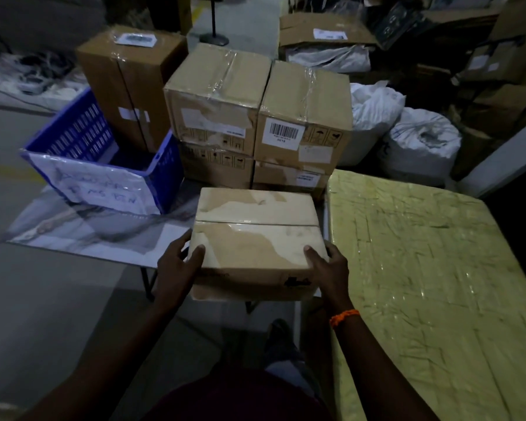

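We've got the box (255, 238) at frame center, left hand (176, 265) and right hand (325, 265) clamped on its near corners. Looks mid-carry; next it probably needs a level set-down near the stacked boxes (255, 117).

A: What can't be read here?
B: The handwriting on the paper sign (101, 186) taped to the blue crate (164, 168) is blurred beyond reading. The digits under the barcode label (283, 133) are too small.
A: What is hidden or cut off?
B: The cardboard box (255, 238) hides its own underside, so whether it rests on the tabletop (104, 235) cannot be told. Fingers of the right hand (325, 265) disappear down its side. The yellow wrapped bundle (422, 268) runs past the right and bottom edges.
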A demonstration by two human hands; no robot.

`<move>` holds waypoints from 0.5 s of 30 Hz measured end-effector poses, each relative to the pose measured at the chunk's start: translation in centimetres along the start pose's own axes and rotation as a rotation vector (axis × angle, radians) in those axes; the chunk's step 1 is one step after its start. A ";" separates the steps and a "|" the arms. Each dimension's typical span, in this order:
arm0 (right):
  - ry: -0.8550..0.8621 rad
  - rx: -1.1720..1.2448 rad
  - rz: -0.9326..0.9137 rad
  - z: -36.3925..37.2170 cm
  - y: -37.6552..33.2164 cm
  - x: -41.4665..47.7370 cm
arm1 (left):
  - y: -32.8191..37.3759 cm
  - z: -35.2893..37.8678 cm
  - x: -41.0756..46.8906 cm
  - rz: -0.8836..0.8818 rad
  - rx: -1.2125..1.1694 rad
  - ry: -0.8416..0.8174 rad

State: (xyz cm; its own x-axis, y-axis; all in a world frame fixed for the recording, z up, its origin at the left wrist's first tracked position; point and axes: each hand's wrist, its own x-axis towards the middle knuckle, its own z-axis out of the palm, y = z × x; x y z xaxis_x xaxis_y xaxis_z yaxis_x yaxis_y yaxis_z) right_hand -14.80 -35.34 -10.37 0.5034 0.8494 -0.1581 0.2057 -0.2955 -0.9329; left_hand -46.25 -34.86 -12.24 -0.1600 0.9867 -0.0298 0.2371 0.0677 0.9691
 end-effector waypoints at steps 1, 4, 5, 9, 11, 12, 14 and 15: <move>-0.001 -0.018 -0.001 0.0 0.5 -0.1 | -0.5 0.0 -0.3 0.008 0.004 -0.006; -0.009 -0.079 0.020 0.1 2.0 -0.2 | -1.7 0.2 -0.9 0.007 0.022 0.001; -0.010 -0.086 0.018 0.1 2.3 -0.3 | -1.9 0.2 -1.0 0.006 0.035 -0.003; -0.002 -0.095 -0.014 0.2 2.4 -0.4 | -2.6 0.3 -0.8 0.030 0.081 -0.016; -0.002 -0.185 -0.044 0.6 2.3 -0.4 | -2.8 0.6 -0.7 0.039 0.140 0.014; 0.014 -0.285 -0.085 0.9 2.4 -0.3 | -2.8 0.8 -0.6 0.052 0.192 0.040; 0.047 -0.555 -0.223 1.6 2.5 0.1 | -2.6 1.3 -0.1 0.128 0.382 0.077; 0.046 -0.648 -0.297 2.2 2.4 0.3 | -2.3 1.6 0.3 0.184 0.499 0.069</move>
State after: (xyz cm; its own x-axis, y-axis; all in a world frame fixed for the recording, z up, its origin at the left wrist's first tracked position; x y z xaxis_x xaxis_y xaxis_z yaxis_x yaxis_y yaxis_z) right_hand -15.97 -34.84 -13.38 0.3808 0.9192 0.1003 0.7900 -0.2671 -0.5518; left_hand -45.35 -34.47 -14.90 -0.1316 0.9780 0.1618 0.6909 -0.0266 0.7225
